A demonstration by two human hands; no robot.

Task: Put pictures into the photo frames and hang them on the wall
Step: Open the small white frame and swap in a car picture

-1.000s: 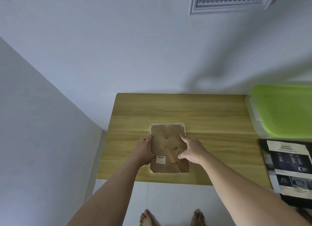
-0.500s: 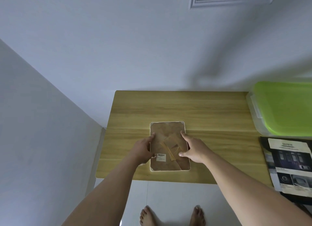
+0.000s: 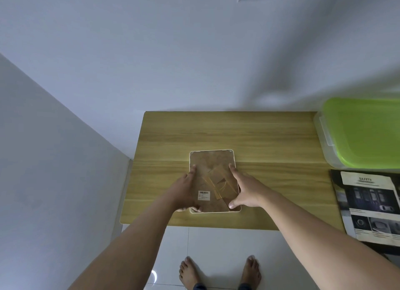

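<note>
A single wide-angle view is taken from the head, directed forward and steeply down. The wooden table [image 3: 227,136] is seen from above its near edge, at arm's length. The wall [image 3: 173,51] beyond its far edge and the floor [image 3: 216,242] below are included.

Light: dim, even, cool. Shadows: broad soft streak on the wall [image 3: 281,69] beyond the hands. Glare: small bright spot on the floor tile [image 3: 154,275] below them. Focus: slightly soft overall. Distortion: wide-angle stretching at the edges.
</note>
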